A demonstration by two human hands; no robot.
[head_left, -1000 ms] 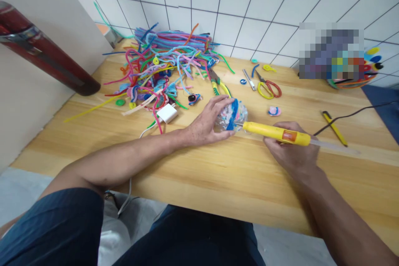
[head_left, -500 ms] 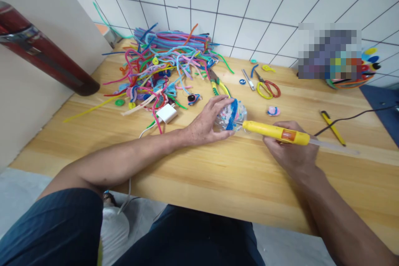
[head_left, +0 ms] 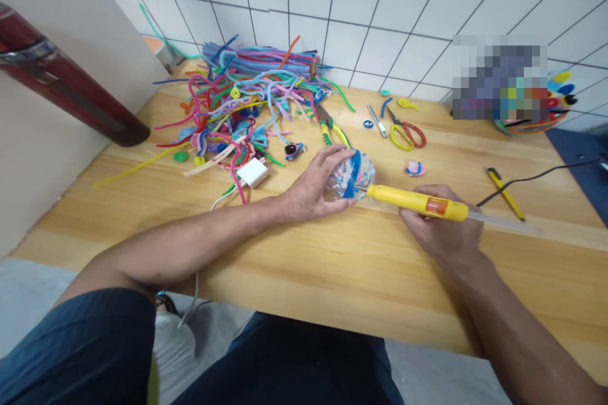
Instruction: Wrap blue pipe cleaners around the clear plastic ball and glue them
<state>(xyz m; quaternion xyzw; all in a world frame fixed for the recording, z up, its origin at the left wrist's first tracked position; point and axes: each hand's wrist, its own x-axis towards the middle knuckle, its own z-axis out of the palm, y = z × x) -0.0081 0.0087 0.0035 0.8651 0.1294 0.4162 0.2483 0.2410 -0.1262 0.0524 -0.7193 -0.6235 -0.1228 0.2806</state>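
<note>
The left hand [head_left: 313,185] curls its fingers and thumb around the left side of a speckled clear ball [head_left: 365,169]. Across the ball, a fuzzy blue band [head_left: 352,177] runs far to near. From the right, a yellow hot-glue gun [head_left: 408,200], gripped in the right hand [head_left: 441,221], lies crosswise to it, nozzle [head_left: 361,188] at the band; contact is unclear.

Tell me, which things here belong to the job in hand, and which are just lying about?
In use:
yellow glue gun, in the right hand
round blue-banded bundle, in the left hand

Seemingly just lying about:
pipe-cleaner pile
pliers
scissors
yellow cutter
white charger
</note>
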